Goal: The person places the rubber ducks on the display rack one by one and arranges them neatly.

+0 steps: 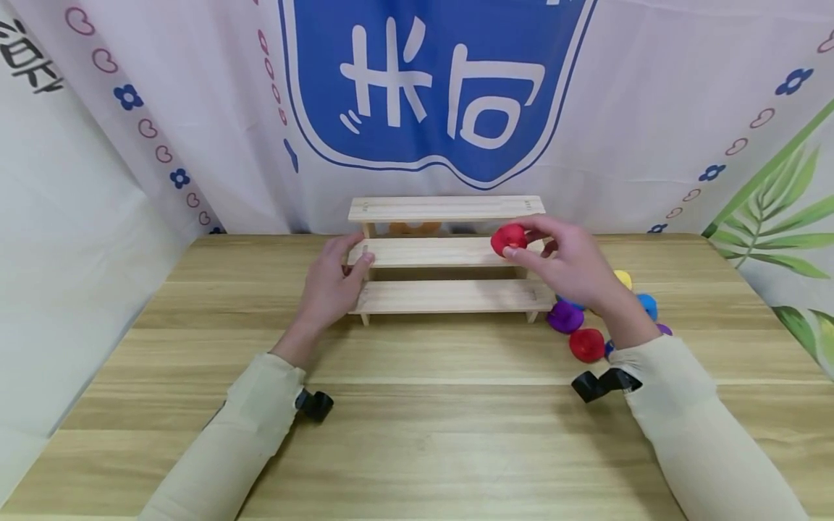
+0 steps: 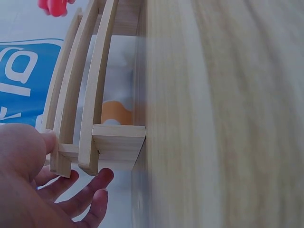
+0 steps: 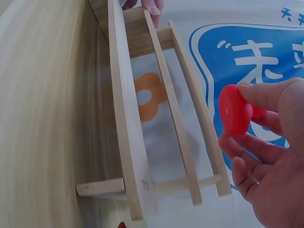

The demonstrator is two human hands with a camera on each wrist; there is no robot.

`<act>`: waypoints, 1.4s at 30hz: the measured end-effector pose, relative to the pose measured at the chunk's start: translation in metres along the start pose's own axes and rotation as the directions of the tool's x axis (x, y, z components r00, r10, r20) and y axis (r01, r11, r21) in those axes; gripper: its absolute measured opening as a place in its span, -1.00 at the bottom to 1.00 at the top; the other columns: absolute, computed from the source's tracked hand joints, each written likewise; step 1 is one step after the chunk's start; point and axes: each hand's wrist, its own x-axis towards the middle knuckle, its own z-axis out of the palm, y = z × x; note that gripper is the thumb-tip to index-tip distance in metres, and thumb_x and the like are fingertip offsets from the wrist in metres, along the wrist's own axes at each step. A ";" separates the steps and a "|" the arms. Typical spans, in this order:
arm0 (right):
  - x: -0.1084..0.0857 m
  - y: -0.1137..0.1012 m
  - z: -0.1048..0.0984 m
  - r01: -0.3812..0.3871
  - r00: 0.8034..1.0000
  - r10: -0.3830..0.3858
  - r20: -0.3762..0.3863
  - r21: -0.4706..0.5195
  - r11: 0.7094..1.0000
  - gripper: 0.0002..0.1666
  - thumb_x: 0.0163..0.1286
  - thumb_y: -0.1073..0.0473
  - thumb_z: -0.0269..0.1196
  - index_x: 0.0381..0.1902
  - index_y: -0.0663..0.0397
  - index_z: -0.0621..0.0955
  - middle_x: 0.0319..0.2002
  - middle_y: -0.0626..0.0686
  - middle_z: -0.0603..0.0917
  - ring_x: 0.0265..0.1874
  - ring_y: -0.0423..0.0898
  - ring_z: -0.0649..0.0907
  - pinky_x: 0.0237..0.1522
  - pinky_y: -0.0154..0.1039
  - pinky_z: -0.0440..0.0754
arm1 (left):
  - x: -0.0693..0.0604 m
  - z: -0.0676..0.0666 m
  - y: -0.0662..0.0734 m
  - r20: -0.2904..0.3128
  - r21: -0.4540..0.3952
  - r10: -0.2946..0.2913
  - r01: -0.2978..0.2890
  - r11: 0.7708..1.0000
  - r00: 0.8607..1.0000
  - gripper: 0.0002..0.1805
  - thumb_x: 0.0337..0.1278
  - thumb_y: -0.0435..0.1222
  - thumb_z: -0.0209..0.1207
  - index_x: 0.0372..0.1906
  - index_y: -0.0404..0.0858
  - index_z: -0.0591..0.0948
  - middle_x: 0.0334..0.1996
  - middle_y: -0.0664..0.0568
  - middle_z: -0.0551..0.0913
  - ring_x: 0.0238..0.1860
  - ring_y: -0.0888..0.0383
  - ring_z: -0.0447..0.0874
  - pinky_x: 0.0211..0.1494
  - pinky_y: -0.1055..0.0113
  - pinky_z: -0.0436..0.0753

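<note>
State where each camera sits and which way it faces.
Head: on the head, facing forward and down at the wooden rack; left hand, right hand, sleeves show.
Left wrist: on that wrist, facing rightward along the rack; left hand and right fingertips show.
Right wrist: on that wrist, facing leftward along the rack; right hand and left fingers show.
Both wrist views share the rack and red toy.

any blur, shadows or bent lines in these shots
head view: fairly even light, soft shadow beside the left sleeve; left wrist view: dimmer, table grain soft and blurry, shelf boards look bowed; right wrist view: boards bow too, red toy fairly clear
</note>
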 end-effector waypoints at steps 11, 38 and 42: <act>0.019 -0.010 0.019 0.018 1.000 -0.018 0.010 0.036 0.999 -0.53 0.51 0.02 0.36 0.31 -0.03 0.66 0.11 0.06 0.75 0.13 0.02 0.63 0.02 -0.08 0.60 | 0.000 0.001 0.000 0.009 0.004 -0.003 0.003 1.000 1.000 -0.40 0.66 -0.08 0.06 0.60 -0.23 0.36 0.57 -0.24 0.37 0.20 -0.23 0.67 0.32 -0.14 0.67; 0.062 -0.051 0.063 0.043 0.997 -0.052 0.063 0.139 0.989 -0.49 0.49 0.01 0.39 0.33 -0.05 0.64 0.14 0.02 0.73 0.12 -0.03 0.65 0.23 -0.06 0.70 | -0.001 0.000 0.001 0.003 0.017 0.011 -0.011 1.000 1.000 -0.41 0.66 -0.10 0.05 0.58 -0.28 0.37 0.52 -0.28 0.40 0.31 -0.25 0.58 0.38 -0.17 0.61; 0.067 -0.058 0.069 0.059 0.996 -0.065 0.061 0.107 0.993 -0.47 0.48 0.01 0.40 0.34 -0.04 0.63 0.17 0.03 0.73 0.12 -0.02 0.65 0.20 -0.07 0.71 | -0.001 0.000 0.001 0.006 0.016 0.001 -0.001 1.000 1.000 -0.40 0.67 -0.08 0.05 0.59 -0.27 0.37 0.53 -0.27 0.40 0.32 -0.23 0.57 0.39 -0.17 0.61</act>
